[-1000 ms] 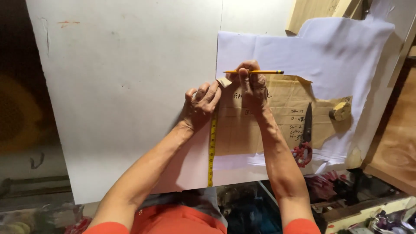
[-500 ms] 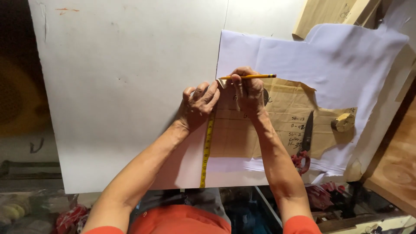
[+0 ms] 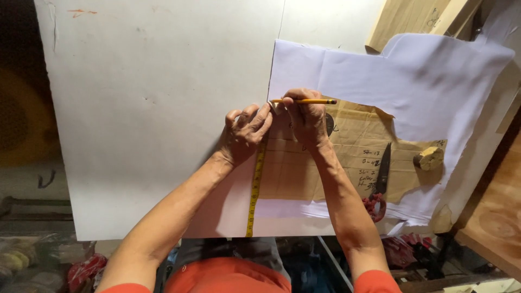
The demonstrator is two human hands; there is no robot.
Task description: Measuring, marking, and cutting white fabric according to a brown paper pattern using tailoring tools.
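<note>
On the white table (image 3: pixel 152 108), brown paper pattern (image 3: pixel 304 173) lying flat: light, floppy, probably tears easily. Left hand (image 3: pixel 245 133) pinning yellow tape measure (image 3: pixel 254 190) at pattern's left edge; right hand (image 3: pixel 306 116) pinching pencil (image 3: pixel 309 101) at pattern's top.

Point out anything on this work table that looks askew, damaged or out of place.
Little stands out. The white fabric is creased and lies crooked, its right edge running past the table's side. The brown paper pattern has a ragged, torn-looking upper edge. The scissors lie loose on the pattern near the right hand's forearm.
</note>
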